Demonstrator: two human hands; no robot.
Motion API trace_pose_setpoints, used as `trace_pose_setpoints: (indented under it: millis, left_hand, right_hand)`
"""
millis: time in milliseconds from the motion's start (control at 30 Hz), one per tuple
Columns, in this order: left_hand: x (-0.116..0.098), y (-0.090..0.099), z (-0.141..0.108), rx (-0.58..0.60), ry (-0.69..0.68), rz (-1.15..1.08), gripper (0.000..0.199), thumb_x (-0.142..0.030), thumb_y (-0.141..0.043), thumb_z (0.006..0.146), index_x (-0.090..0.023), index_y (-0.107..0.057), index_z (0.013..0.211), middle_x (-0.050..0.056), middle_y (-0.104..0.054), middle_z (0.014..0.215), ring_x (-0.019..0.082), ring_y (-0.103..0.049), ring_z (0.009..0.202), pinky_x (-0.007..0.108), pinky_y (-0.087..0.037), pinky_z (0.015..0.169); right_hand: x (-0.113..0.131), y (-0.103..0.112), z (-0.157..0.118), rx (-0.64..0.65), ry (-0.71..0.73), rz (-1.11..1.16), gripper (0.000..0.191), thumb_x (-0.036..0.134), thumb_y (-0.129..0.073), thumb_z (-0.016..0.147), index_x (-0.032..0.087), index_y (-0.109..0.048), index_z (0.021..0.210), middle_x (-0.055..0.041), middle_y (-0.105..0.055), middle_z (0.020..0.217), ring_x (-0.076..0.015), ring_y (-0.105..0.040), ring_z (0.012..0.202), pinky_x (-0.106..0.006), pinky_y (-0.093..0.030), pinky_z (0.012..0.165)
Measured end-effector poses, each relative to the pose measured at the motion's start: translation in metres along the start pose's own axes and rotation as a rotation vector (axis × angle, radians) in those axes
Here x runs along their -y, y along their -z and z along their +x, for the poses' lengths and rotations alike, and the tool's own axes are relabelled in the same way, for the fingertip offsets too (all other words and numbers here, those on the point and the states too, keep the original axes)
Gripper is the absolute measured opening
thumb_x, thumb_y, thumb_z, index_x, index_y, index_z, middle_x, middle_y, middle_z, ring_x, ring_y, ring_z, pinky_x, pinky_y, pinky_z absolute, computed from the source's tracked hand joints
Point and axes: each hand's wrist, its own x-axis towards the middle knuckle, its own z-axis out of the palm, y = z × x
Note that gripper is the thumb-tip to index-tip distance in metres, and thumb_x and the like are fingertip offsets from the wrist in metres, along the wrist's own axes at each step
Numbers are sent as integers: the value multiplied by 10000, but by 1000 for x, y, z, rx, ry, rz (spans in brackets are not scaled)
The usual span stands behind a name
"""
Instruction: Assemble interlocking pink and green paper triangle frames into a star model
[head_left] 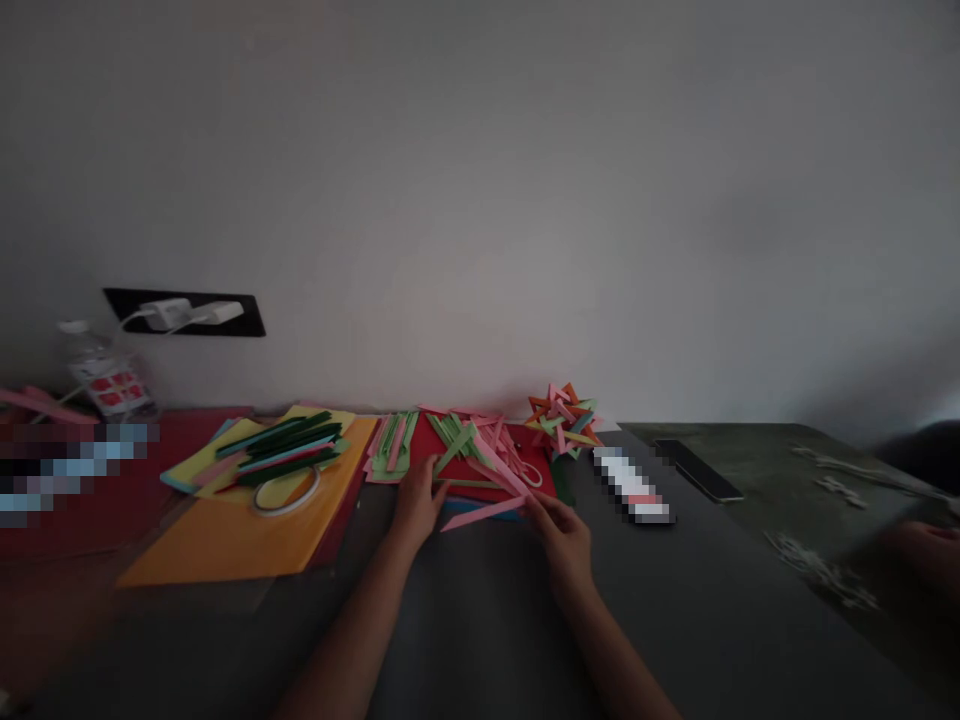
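Observation:
Between my hands is a piece of folded pink and green paper strips. My right hand pinches its pink end at the lower right, where two pink strips meet. At the left side, my left hand has its fingers closed at the green strips; the exact grip is hard to make out. Behind them, on red paper, lie cut green strips and pink strips. A multicoloured star-shaped paper ball sits just beyond my right hand.
Orange paper, dark green strips and a white ring lie left. A bottle stands far left. A black phone and pale pieces are right. Another person's hand is at the right edge.

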Motion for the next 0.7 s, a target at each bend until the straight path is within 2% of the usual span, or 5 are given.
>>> trace_pose_setpoints:
  millis: [167,367,433,567,700]
  left_hand:
    - [-9,3,2,-3,-15,-47,141,-263,-542,789,-192,-609,890,65,-660,869,213,-619,831,347,-471,765]
    - [-20,4,3,-35,9,-129,226,-382,-537,786,-171,-609,826,44,-647,758,172,-597,658,286,-468,627]
    - [-21,5,3,-42,21,-149,234,-385,-546,775,-171,-612,844,42,-652,769,164,-595,648,278,-467,617]
    - [-20,8,3,-63,43,-163,233,-382,-564,753,-170,-615,836,51,-653,790,185,-607,725,306,-472,689]
    - [-19,8,3,-73,67,-170,248,-410,-579,730,-169,-617,776,55,-650,772,199,-610,747,320,-473,709]
  right_hand:
    - [-7,-2,-1,-7,-144,141,361,364,-825,464,141,-714,726,-31,-702,652,-186,-659,604,-273,-510,574]
    - [-12,-4,-4,87,-276,242,308,336,-822,490,139,-696,691,-41,-700,659,-171,-654,570,-244,-500,508]
    - [-10,-6,-7,125,-311,250,281,329,-807,523,143,-695,701,-47,-702,675,-170,-657,577,-239,-499,502]
    - [-3,-11,-18,204,-410,270,229,306,-793,562,139,-693,681,-46,-702,687,-145,-654,582,-203,-487,493]
    - [1,-20,-28,168,-423,315,260,292,-816,531,117,-677,664,-34,-687,636,-105,-618,507,-172,-452,454]
